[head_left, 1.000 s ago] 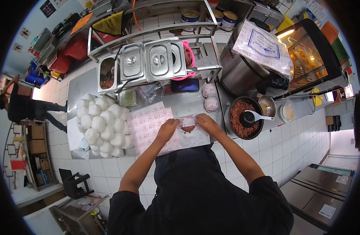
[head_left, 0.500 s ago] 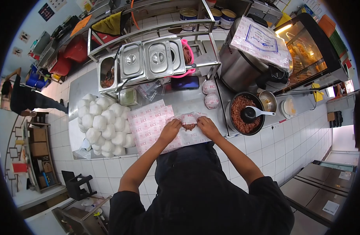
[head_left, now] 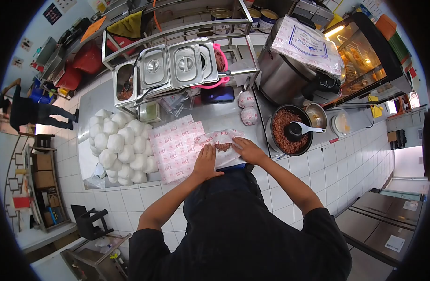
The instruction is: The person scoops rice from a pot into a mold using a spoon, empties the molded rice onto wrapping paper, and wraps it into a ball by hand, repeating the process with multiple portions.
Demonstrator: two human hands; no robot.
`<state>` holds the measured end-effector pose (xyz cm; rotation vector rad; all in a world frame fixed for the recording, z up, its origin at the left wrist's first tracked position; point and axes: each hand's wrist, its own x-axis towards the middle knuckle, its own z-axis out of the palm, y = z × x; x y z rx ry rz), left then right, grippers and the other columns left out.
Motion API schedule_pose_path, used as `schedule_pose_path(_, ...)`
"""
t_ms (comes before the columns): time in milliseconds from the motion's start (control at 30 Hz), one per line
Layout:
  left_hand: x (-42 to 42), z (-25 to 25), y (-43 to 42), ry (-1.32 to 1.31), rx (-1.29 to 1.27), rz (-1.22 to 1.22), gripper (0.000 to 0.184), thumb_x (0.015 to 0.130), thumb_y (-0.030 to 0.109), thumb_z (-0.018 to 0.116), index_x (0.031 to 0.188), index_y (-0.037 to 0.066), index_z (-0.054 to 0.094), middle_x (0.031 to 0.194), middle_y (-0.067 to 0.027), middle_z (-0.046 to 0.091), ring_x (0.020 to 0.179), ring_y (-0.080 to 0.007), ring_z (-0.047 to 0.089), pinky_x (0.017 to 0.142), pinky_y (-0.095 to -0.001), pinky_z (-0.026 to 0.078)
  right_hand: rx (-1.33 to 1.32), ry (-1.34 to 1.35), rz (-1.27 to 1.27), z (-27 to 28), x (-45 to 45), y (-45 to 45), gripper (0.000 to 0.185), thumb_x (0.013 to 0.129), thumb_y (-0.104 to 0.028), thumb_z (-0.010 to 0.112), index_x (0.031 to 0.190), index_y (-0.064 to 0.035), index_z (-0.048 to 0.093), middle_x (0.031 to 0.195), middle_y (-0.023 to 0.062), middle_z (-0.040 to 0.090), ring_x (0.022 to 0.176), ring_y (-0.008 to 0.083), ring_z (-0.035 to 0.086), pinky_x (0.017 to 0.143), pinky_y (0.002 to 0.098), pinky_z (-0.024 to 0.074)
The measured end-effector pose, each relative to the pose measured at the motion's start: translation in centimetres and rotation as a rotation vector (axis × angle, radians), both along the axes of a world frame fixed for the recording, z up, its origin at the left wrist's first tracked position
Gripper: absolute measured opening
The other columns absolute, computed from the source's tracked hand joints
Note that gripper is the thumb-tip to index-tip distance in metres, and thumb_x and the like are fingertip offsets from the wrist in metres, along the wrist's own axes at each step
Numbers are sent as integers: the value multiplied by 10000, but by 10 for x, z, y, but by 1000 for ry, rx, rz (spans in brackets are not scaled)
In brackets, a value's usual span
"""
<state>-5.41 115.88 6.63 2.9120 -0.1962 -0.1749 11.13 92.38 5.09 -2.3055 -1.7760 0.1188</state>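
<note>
A sheet of printed wrapping paper (head_left: 229, 161) lies in front of me, its far edge folded over a mound of reddish-brown rice (head_left: 223, 147) that partly shows. My left hand (head_left: 205, 164) rests flat on the paper's left side, fingers stretched and thumb apart. At the right side, my right hand (head_left: 249, 151) holds the folded paper edge with its fingertips. A stack of printed sheets (head_left: 175, 150) is just left of the wrapper. Two wrapped round packets (head_left: 248, 116) sit beyond my right hand. To the right, a black pot (head_left: 274, 149) contains brown rice and a white-handled scoop (head_left: 314, 129).
White rounded portions (head_left: 116, 144) are heaped at the left. Lidded steel pans (head_left: 185, 65) stand on a rack behind a phone (head_left: 217, 94). A large cooker (head_left: 285, 68) and lit display case (head_left: 360, 61) occupy the back right. Another person (head_left: 25, 112) stands far left.
My left hand has moved down and left off the paper's far edge and flattened out. My right hand has turned inward on the fold. The far edge now lies lower over the rice.
</note>
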Motion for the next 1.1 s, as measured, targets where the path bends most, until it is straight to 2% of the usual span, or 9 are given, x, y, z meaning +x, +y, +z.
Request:
schedule_pose_path(67, 1, -8, -1, -40, 43, 12, 940, 853, 573, 750, 1432, -123, 497, 1520, -294, 467, 1431, -446, 429, 1201, -498, 363, -7, 236, -27, 2, 17, 6, 320, 969, -191, 610, 1226, -18, 692, 1454, 229, 587, 1384, 387, 526, 1156, 461, 434)
schedule_pose_path(133, 5, -15, 0, -94, -66, 63, 670, 905, 430, 732, 1323, -74, 590, 1449, -284, 548, 1382, -421, 497, 1147, -491, 422, 11, 429, -49, 7, 29, 8, 271, 985, -153, 615, 1209, -12, 675, 1370, 235, 644, 1336, 398, 564, 1164, 448, 431)
schedule_pose_path(267, 19, -43, 23, -159, -143, 91, 273, 984, 241, 638, 1103, 1, 691, 1229, -248, 706, 1229, -368, 638, 1011, -480, 519, 3, 502, -132, 26, 22, 19, 244, 1010, -242, 615, 1084, -21, 685, 1266, 224, 680, 1181, 417, 640, 1022, 491, 501)
schedule_pose_path(367, 38, -6, 27, 81, -179, 125, 212, 998, 198, 600, 1081, 28, 695, 1082, -231, 748, 1082, -366, 707, 917, -493, 549, 15, 514, -221, 37, 12, 24, 237, 1001, -267, 637, 1061, -41, 679, 1169, 216, 711, 1083, 426, 676, 923, 510, 523)
schedule_pose_path(600, 67, 5, 46, 168, -384, 368, 261, 1042, 263, 596, 1005, 26, 700, 948, -244, 736, 914, -429, 714, 824, -529, 546, 3, 623, -447, 11, 44, 37, 276, 930, -268, 732, 1102, -55, 692, 1030, 234, 731, 1012, 433, 696, 859, 510, 527)
schedule_pose_path(767, 74, -9, 45, 76, -461, 415, 191, 896, 210, 759, 971, 41, 712, 938, -214, 755, 898, -404, 734, 837, -498, 561, -84, 521, -496, -17, 57, 51, 323, 875, -220, 743, 1163, -85, 690, 1020, 222, 749, 1005, 416, 713, 895, 508, 545)
schedule_pose_path(900, 77, -14, 44, 42, -520, 462, 280, 811, 221, 812, 1010, 52, 709, 897, -210, 755, 881, -404, 743, 793, -478, 589, -153, 516, -649, -2, 43, 70, 442, 805, -143, 772, 1225, -112, 638, 1120, 205, 692, 1035, 438, 694, 906, 530, 548)
schedule_pose_path(1000, 90, -12, 35, 118, -391, 638, 419, 762, 255, 872, 1097, 85, 687, 981, -191, 751, 993, -373, 728, 841, -492, 576, -37, 374, -693, 5, 39, 74, 505, 744, -90, 796, 1219, -130, 631, 1205, 189, 605, 1054, 439, 671, 923, 514, 550)
schedule_pose_path(1100, 96, -12, 32, 6, -72, 592, 564, 706, 295, 921, 1172, 119, 656, 1117, -171, 726, 1161, -333, 658, 913, -541, 531, -48, 165, -606, 3, 48, 79, 441, 692, -71, 822, 1108, -135, 691, 1240, 177, 571, 1074, 415, 650, 944, 472, 553)
